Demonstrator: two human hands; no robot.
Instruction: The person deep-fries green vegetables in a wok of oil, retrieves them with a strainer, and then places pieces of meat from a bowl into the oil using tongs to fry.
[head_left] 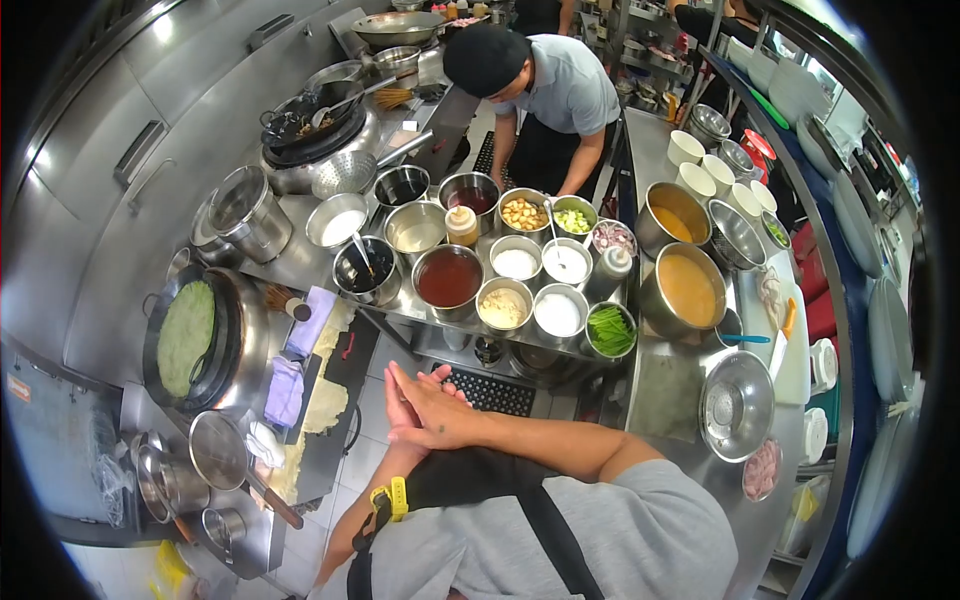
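My right hand (440, 415) lies against my left hand (399, 405), palm to palm, in front of my apron. The right fingers are stretched out. Some left fingertips show beyond the right hand, and the rest of that palm is covered. No object shows in either hand. A yellow-and-black watch (391, 499) is on my left wrist. Beyond my hands, the steel counter holds a pot of dark red sauce (447, 278), a tub of minced garlic (504, 305), a tub of white powder (560, 312) and a container of cut greens (611, 330).
A wok of green liquid (186, 340) stands at left, near a strainer (219, 452) and purple cloths (287, 388). At right are pots of orange liquid (684, 290), a steel colander (737, 405) and a knife (783, 338). A co-worker (566, 85) bends behind the counter.
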